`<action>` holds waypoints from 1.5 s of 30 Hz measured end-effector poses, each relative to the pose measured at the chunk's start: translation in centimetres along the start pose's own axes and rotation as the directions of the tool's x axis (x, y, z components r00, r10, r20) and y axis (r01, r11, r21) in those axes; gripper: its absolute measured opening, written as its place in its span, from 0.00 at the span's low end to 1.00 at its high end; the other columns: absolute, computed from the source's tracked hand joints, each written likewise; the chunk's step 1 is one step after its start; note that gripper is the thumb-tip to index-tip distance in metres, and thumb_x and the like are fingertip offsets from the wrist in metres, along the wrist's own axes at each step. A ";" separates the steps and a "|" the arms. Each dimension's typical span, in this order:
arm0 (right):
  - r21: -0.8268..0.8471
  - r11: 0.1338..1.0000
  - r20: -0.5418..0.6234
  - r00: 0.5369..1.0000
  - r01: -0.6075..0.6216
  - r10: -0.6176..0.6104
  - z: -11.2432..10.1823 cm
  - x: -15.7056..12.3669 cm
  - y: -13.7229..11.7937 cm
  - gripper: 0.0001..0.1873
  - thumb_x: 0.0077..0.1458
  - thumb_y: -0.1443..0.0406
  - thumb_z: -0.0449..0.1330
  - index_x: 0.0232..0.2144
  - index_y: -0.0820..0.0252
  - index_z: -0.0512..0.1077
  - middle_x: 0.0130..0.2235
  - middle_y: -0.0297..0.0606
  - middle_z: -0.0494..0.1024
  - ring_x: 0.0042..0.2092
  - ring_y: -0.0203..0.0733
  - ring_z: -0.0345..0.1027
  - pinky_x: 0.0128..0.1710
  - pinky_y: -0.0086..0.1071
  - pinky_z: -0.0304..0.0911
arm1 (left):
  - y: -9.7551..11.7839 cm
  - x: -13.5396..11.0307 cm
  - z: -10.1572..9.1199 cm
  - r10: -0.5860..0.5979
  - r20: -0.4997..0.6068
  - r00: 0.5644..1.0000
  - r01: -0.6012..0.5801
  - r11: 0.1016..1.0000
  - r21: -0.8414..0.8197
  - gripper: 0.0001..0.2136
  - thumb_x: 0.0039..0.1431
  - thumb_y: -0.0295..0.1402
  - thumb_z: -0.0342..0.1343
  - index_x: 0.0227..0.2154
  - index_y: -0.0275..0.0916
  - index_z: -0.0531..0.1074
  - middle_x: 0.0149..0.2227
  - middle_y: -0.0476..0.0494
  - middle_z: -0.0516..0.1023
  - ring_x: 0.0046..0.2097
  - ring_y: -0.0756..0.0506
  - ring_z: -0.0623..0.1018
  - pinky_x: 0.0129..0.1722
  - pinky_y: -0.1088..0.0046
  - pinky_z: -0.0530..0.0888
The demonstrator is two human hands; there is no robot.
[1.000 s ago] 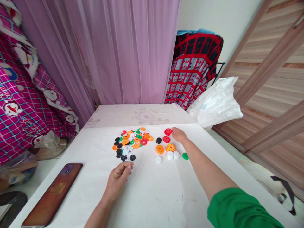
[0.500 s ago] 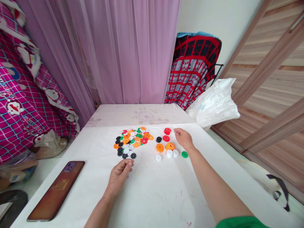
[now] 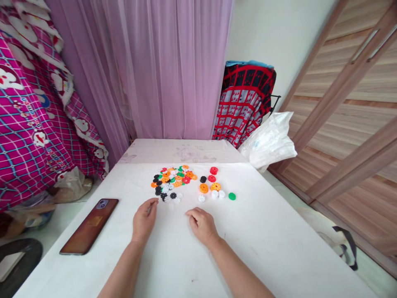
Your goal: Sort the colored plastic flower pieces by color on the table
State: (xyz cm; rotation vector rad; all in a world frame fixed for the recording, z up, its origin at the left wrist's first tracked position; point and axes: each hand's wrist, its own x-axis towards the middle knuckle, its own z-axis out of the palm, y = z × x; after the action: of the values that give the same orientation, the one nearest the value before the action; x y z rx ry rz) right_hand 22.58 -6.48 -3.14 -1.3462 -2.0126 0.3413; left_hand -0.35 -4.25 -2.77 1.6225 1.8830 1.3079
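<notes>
A mixed pile of notched plastic discs (image 3: 173,178) in orange, black, white, green and red lies towards the back of the table. My left hand (image 3: 144,217) is at the pile's near left edge, thumb and fingers drawn together; whatever they may pinch is hidden. Nearer the middle, my right hand (image 3: 202,224) hovers or rests low over the cloth with curled fingers, their inside out of sight. Right of the pile sit small colour groups: red discs (image 3: 214,170), a black disc (image 3: 203,179), orange discs (image 3: 204,188), white discs (image 3: 215,194) and a green disc (image 3: 232,196).
A brown phone (image 3: 89,227) lies on the left of the white-covered table (image 3: 173,265). Beyond the right back edge stands a white plastic bag (image 3: 268,142). Purple curtains (image 3: 170,70) hang behind, and a wooden wardrobe (image 3: 350,116) is at the right.
My right hand has come from beside the red discs back towards the table's middle. My left hand has shifted slightly left. The camera view has turned a little.
</notes>
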 end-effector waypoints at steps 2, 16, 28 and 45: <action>0.019 1.000 -0.002 1.000 -0.022 0.022 0.0 0.2 0.5 0.15 0.53 0.72 0.51 0.34 0.53 0.76 0.35 0.33 0.79 0.38 0.37 0.72 0.40 0.27 0.63 | -0.6 -0.3 -0.6 0.112 0.035 0.993 -0.115 0.986 0.118 0.14 0.57 0.39 0.48 0.36 0.42 0.77 0.39 0.43 0.82 0.44 0.41 0.79 0.48 0.61 0.74; -0.107 0.980 0.015 0.986 -0.165 0.168 0.7 1.2 0.1 0.15 0.55 0.68 0.53 0.42 0.53 0.75 0.40 0.33 0.78 0.40 0.37 0.72 0.40 0.27 0.62 | -0.6 -1.7 -0.7 0.421 0.270 0.866 -0.494 0.802 0.336 0.13 0.60 0.31 0.50 0.42 0.46 0.77 0.49 0.42 0.77 0.51 0.40 0.75 0.52 0.54 0.71; -0.330 0.937 0.126 0.978 -0.118 0.168 2.5 5.6 -2.5 0.17 0.59 0.60 0.52 0.49 0.50 0.72 0.42 0.36 0.74 0.39 0.37 0.70 0.38 0.28 0.59 | -0.4 -1.9 -1.0 0.372 0.331 0.867 -0.477 0.810 0.341 0.13 0.61 0.32 0.49 0.45 0.46 0.75 0.52 0.42 0.76 0.55 0.39 0.72 0.55 0.51 0.69; -0.210 0.965 0.016 0.987 -0.156 0.163 3.4 4.6 -1.9 0.10 0.51 0.67 0.59 0.38 0.55 0.70 0.38 0.36 0.76 0.40 0.40 0.71 0.38 0.29 0.62 | -2.9 1.3 -0.8 0.275 0.094 0.957 -0.290 0.923 0.253 0.12 0.60 0.34 0.47 0.36 0.43 0.76 0.41 0.44 0.82 0.44 0.43 0.79 0.46 0.61 0.77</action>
State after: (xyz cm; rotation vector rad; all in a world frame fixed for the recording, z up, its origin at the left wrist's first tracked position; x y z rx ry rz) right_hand 17.87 -2.68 -2.75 -1.6479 -2.0164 0.2298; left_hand -3.04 -3.20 -4.28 2.1111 1.9081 1.1339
